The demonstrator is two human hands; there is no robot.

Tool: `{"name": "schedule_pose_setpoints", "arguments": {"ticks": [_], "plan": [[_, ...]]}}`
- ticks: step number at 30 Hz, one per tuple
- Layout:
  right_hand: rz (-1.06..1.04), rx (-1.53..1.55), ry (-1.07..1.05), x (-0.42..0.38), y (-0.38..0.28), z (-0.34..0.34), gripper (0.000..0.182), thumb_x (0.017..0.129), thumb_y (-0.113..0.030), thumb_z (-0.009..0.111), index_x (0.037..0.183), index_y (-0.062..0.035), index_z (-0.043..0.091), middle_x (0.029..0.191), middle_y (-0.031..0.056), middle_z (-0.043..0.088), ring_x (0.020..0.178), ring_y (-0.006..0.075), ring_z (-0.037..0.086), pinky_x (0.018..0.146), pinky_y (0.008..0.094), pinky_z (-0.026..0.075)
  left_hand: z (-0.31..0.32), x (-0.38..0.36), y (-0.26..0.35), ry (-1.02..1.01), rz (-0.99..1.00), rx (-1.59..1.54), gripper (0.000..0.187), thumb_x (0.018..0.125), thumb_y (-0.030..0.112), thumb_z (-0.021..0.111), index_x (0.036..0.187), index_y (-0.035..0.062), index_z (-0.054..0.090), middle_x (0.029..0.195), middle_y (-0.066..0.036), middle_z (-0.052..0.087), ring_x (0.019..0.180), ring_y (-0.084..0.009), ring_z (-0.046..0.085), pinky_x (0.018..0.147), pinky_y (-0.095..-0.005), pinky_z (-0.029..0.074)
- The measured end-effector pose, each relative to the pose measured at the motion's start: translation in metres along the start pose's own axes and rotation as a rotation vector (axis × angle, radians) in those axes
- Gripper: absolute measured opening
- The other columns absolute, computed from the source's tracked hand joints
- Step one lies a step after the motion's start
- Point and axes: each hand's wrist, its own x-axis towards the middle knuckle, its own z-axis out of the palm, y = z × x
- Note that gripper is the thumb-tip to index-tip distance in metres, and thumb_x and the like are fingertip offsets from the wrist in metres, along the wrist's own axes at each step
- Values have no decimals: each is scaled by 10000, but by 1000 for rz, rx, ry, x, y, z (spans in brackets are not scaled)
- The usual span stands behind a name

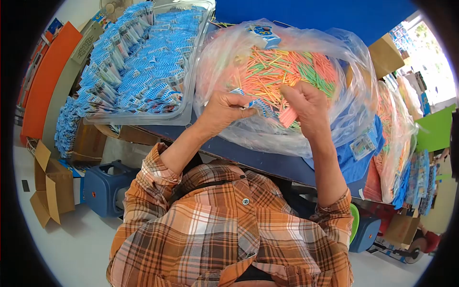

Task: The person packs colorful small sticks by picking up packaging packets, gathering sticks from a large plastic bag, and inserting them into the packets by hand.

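Note:
My left hand (pixel 226 111) pinches a small blue-and-white printed packet (pixel 261 107) at the near left edge of a large clear plastic bag (pixel 217 60). My right hand (pixel 308 107) is closed on a small bundle of pink sticks (pixel 288 116), just right of the packet. Beneath and beyond both hands, the bag is open on many loose thin sticks (pixel 277 69) in pink, orange, yellow and green. Another blue packet (pixel 266 36) lies on the bag's far rim.
A clear plastic tub (pixel 186 112) full of blue packets stands at the left of the dark blue table (pixel 239 152). Blue cloth (pixel 351 165) and another stick-filled bag (pixel 394 143) are at the right. A blue stool (pixel 103 189) and open carton (pixel 60 189) stand lower left.

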Motion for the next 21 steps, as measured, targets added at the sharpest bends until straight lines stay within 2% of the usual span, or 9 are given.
{"name": "schedule_pose_setpoints", "arguments": {"ticks": [3,6,15,18,21], "plan": [[37,66,-89,6,-5,9,334,824,-174,705,589,-54,501,572,-66,430,570,25,364,483,233,294,3,-2,2,-64,-16,-25,167,780,16,736,946,7,721,809,15,667,720,-30,554,626,-195,438],[-92,-85,-81,11,-1,10,341,827,-172,700,583,-51,494,556,-59,428,562,29,364,469,239,293,4,-2,-1,-112,11,-73,183,778,39,747,958,11,723,780,22,663,702,-27,537,616,-198,430],[-128,-210,-105,14,-9,9,331,815,-204,695,619,-6,516,524,-4,419,526,56,360,456,269,321,8,-5,5,-129,-1,-27,136,793,65,742,920,14,732,746,32,652,696,-19,521,608,-197,418],[-156,-306,-66,10,-6,10,337,829,-230,677,621,-6,536,515,39,466,485,106,430,458,292,357,10,-4,1,-140,3,0,119,799,75,740,903,16,732,731,40,640,681,-15,504,594,-196,405],[-315,-506,-40,0,-12,16,319,836,-271,670,673,-14,572,541,95,529,477,220,516,476,343,406,11,-3,-3,-150,-45,57,125,826,131,721,878,18,734,719,37,640,669,-19,503,592,-198,406]]}}
